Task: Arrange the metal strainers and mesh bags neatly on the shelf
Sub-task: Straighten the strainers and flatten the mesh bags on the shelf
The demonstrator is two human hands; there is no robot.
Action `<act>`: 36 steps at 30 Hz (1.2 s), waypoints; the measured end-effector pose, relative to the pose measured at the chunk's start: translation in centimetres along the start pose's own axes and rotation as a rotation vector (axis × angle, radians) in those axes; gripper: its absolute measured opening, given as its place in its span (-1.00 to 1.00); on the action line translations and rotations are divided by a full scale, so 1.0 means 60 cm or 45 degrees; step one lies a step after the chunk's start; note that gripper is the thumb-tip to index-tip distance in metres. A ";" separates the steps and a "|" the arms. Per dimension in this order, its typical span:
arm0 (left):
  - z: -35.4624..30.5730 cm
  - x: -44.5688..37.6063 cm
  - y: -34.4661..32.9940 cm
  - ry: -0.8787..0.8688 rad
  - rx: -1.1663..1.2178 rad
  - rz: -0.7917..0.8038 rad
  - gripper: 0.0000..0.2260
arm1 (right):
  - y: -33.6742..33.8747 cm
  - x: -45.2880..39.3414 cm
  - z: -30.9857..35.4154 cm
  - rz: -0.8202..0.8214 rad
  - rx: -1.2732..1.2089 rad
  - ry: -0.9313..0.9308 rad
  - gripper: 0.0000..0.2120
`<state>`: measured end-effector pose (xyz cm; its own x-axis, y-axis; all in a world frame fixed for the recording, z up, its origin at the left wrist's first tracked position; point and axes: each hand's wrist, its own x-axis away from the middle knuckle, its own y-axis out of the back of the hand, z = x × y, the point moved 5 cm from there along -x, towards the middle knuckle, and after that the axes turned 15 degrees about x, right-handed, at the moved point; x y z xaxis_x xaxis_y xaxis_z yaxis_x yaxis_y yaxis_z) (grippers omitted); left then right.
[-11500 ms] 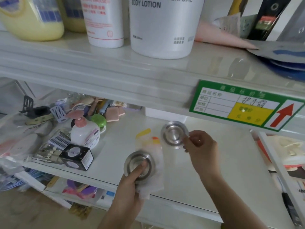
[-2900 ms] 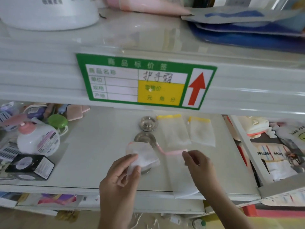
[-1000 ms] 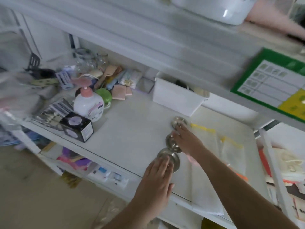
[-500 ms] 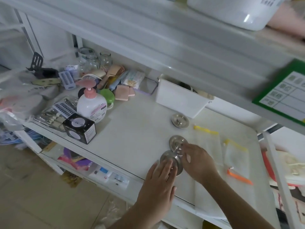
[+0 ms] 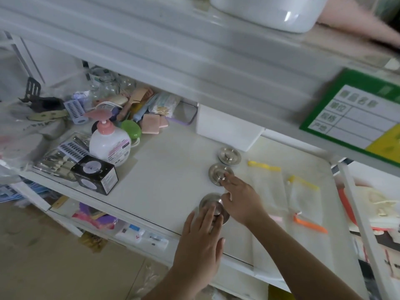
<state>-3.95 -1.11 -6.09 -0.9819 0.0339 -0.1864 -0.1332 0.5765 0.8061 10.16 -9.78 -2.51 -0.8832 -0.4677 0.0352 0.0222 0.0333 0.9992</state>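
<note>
Three round metal strainers lie in a line on the white shelf (image 5: 164, 187): the far strainer (image 5: 229, 155), the middle strainer (image 5: 217, 174) and the near strainer (image 5: 208, 203). My left hand (image 5: 200, 241) lies flat with its fingertips on the near strainer. My right hand (image 5: 242, 200) reaches between the strainers, one finger touching the middle one. To the right lie white mesh bags: one with a yellow top (image 5: 267, 185), another yellow-topped one (image 5: 303, 191), one with an orange top (image 5: 309, 224), and a large one (image 5: 266, 252) under my right arm.
A white box (image 5: 225, 128) stands behind the strainers. Left of them are a pump bottle (image 5: 109, 144), a black box (image 5: 95, 174), a green case (image 5: 131, 129) and several toiletries. An upper shelf with a green price label (image 5: 357, 113) overhangs. A divider rail (image 5: 359, 213) bounds the right side.
The near strainer has slid toward the shelf's front edge, away from the middle one. My right hand has opened and now touches the middle strainer with one finger.
</note>
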 end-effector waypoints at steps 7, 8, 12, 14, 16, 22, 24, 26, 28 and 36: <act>0.005 -0.003 0.006 0.033 -0.014 -0.002 -0.55 | 0.003 0.005 -0.003 -0.016 0.022 -0.007 -0.47; 0.004 -0.003 0.005 0.034 -0.010 0.002 -0.54 | 0.001 0.006 -0.004 -0.018 0.034 -0.004 -0.43; 0.002 0.002 0.002 0.031 -0.011 0.012 -0.54 | -0.004 0.016 -0.010 -0.049 0.049 0.016 -0.35; 0.002 0.004 0.002 0.018 -0.010 0.007 -0.53 | -0.004 0.021 -0.010 -0.060 0.051 0.031 -0.36; 0.002 0.008 0.002 -0.001 -0.011 -0.002 -0.54 | -0.004 0.026 -0.010 -0.067 0.050 0.039 -0.37; 0.005 0.017 0.001 -0.048 -0.010 -0.017 -0.55 | -0.007 0.030 -0.007 -0.089 0.015 0.055 -0.44; 0.006 0.018 0.002 -0.050 -0.004 -0.019 -0.55 | -0.010 0.029 -0.007 -0.111 0.011 0.065 -0.50; 0.004 0.019 0.003 -0.049 -0.004 -0.020 -0.54 | -0.010 0.029 -0.005 -0.147 0.001 0.078 -0.51; 0.002 0.021 0.005 -0.055 -0.003 -0.033 -0.55 | -0.002 0.029 -0.012 -0.231 -0.050 0.068 -0.50; -0.024 0.058 0.000 -0.206 0.088 -0.088 -0.52 | -0.043 0.028 -0.214 0.027 0.139 -0.362 -0.42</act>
<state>-7.54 -2.15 -5.90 -0.9353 0.1200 -0.3328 -0.1847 0.6367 0.7486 14.63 -21.98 -4.81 -0.9792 -0.2002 0.0339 0.0053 0.1421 0.9898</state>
